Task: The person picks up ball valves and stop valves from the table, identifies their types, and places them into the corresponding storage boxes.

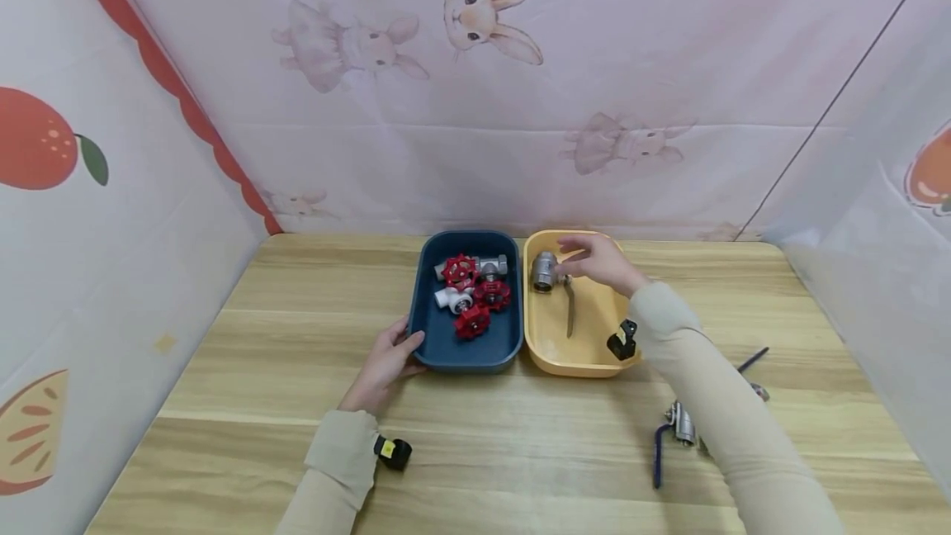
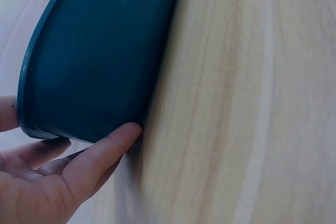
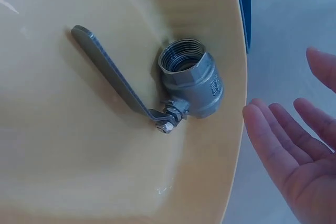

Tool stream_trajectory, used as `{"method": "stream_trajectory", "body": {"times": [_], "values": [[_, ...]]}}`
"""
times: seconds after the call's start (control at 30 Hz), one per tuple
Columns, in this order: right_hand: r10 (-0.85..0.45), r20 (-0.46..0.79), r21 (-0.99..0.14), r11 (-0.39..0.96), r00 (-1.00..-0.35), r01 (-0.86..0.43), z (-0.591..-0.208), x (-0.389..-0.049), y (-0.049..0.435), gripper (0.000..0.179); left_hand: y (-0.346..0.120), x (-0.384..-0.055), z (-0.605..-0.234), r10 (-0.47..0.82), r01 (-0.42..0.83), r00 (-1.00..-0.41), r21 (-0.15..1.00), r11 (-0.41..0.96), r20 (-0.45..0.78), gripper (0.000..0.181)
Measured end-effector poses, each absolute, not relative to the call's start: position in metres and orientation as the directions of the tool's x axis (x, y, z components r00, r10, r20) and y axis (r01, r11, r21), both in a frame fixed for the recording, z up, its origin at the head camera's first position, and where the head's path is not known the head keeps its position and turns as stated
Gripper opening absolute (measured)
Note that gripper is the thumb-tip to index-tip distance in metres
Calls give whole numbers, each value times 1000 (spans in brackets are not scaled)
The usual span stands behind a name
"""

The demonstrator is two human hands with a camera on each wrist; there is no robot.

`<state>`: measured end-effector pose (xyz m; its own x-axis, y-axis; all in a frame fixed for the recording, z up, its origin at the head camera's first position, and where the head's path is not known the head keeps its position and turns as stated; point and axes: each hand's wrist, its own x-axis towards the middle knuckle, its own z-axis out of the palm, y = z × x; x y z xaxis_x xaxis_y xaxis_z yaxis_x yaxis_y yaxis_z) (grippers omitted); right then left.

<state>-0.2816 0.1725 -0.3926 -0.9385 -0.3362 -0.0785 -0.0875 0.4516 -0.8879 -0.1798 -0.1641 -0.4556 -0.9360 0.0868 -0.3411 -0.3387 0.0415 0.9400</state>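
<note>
My left hand (image 1: 386,360) holds the front left corner of a dark blue bin (image 1: 468,366), thumb at the rim and the other fingers against the outer wall (image 2: 100,61). Inside that bin lie several valves with red handwheels (image 1: 473,322), some with metal bodies and one white. My right hand (image 1: 600,262) hovers over a yellow bin (image 1: 553,360), fingers loosely extended and holding nothing. In the yellow bin a silver ball valve (image 3: 194,85) with a flat grey lever (image 3: 107,72) rests near the side wall. The right wrist view shows the fingertips apart from the valve, by the rim.
The two bins stand side by side at the back of the wooden table (image 1: 297,403), against a printed cloth backdrop (image 1: 416,163). At the right, partly behind my right sleeve, lie silver valves (image 1: 683,426) with blue levers (image 1: 658,456).
</note>
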Motion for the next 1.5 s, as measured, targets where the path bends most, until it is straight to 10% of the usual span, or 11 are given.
{"method": "stream_trajectory", "body": {"times": [1.5], "values": [[-328, 3, -984, 166, -945, -60, -347, -210, 220, 48, -163, -179, -454, 77, -353, -932, 935, 27, -354, 49]]}}
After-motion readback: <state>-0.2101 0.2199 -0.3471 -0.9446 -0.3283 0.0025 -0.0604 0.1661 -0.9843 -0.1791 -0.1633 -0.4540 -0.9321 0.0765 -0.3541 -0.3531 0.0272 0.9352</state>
